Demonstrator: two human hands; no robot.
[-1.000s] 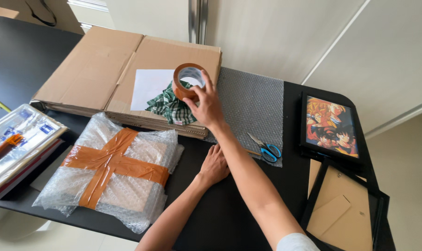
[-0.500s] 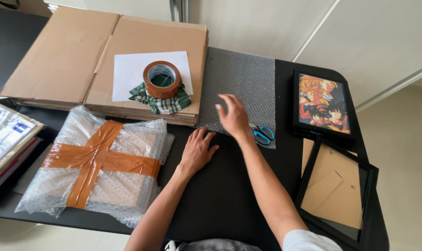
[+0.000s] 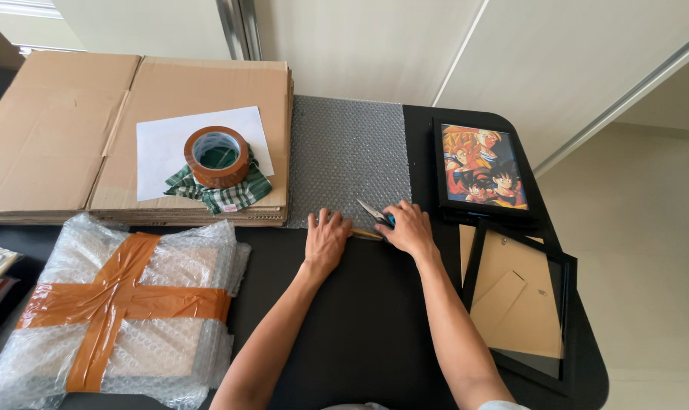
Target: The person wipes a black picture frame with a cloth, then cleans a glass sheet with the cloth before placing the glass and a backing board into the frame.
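The left hand (image 3: 327,241) lies flat with fingers spread, pinning the bubble wrap sheet (image 3: 348,159); beside it, right hand (image 3: 409,230) fingers grip scissors (image 3: 375,213) at the sheet's near edge.

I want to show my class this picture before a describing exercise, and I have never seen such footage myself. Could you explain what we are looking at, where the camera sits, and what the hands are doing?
A camera worn on a person's head looks down at a black table. The left hand lies flat at the edge of a bubble wrap sheet. The right hand grips scissors there. Nearby lie flattened cardboard bearing a tape roll, a wrapped, taped parcel and two picture frames.
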